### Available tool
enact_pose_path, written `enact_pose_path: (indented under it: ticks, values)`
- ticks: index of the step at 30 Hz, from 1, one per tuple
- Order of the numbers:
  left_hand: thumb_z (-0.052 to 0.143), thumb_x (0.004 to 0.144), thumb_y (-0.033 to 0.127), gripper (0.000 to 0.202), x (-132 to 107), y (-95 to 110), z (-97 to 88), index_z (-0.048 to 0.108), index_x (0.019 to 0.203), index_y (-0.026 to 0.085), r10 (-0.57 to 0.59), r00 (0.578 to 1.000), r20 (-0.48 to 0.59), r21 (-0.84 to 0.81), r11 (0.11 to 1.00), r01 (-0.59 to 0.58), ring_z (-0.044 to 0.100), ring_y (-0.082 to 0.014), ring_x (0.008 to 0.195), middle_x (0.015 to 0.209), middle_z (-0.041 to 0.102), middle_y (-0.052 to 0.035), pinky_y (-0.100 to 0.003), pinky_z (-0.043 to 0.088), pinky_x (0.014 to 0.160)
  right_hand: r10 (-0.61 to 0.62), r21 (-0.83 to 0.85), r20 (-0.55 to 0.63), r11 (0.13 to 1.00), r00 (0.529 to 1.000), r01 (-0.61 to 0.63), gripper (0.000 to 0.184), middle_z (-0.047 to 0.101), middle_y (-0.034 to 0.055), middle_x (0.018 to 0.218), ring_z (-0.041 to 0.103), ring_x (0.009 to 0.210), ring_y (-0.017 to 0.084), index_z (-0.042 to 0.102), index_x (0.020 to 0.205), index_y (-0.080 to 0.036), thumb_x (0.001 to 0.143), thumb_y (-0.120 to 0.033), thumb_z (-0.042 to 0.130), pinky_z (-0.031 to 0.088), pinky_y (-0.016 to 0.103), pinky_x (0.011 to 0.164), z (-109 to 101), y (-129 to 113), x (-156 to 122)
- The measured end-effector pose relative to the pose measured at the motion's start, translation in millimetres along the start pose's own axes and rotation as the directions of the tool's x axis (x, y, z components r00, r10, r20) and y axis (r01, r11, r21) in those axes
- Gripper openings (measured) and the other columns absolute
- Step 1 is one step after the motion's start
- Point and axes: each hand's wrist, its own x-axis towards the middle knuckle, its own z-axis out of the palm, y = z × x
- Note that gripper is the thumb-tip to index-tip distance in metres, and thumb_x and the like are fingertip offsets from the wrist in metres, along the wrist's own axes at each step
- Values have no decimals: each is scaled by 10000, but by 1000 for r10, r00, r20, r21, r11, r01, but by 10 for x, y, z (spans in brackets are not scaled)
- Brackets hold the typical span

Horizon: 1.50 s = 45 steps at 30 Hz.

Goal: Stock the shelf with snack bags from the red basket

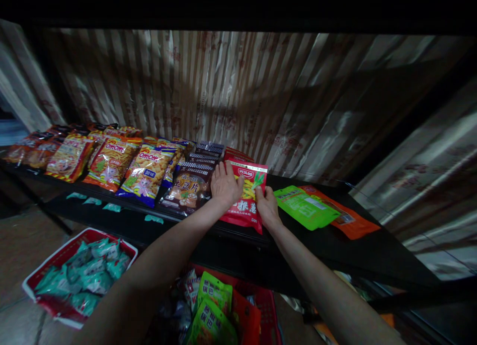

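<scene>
A red snack bag (246, 213) with a green scallion picture leans at the front of a row on the black shelf. My right hand (267, 206) grips its right edge, thumb on the front face. My left hand (225, 185) lies with fingers stretched out across the bag's left side, close to the dark brown potato-chip bag (186, 188). Behind the red bag, the top of another red bag (238, 154) shows. To the right, a green bag (305, 208) lies flat, partly over an orange bag (354, 227).
Yellow-and-blue snack bags (145, 173) and noodle snack bags (112, 161) stand in rows along the shelf (395, 258). Below are a red-and-white basket (80, 236) of teal packets and a red basket (270, 310) with green and orange bags. A striped curtain (223, 87) hangs behind.
</scene>
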Motion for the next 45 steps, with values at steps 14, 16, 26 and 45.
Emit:
enact_pose_path:
  ticks: [14,16,26,45]
  values:
    - [436,882,386,561,-893,-151,110,374,1368,113,452,889,75,60,888,-456,163,-303,1407,1487,302,-170,-488,203,1129,-59,98,-55,993,997,64,469,630,77,1084,597,981,239,506,1094,-210,779,-557,479,440,416,891,21,-78,-74]
    - [418,889,373,550,-890,-153,110,366,1372,115,442,894,77,45,894,-446,123,-299,1415,1499,276,-164,-495,174,1136,-148,115,-51,982,988,153,516,598,94,1175,575,1048,229,467,1173,-199,787,-540,495,428,410,931,6,-66,-109]
    - [352,916,340,522,-986,-223,58,326,1404,156,438,892,111,-70,899,-432,10,-247,1431,1546,159,-117,-478,78,1158,-409,-186,103,888,907,421,743,322,136,1470,308,1343,286,228,1416,-202,823,-605,422,272,532,1077,-223,-36,-457]
    - [293,926,392,540,-1161,-513,-148,285,1436,216,446,864,234,-1,889,-458,-31,-214,1430,1549,172,-65,-470,47,1157,-476,-272,266,797,838,539,662,168,63,1543,146,1406,349,348,1405,-272,853,-636,360,228,578,1086,-282,-72,-720]
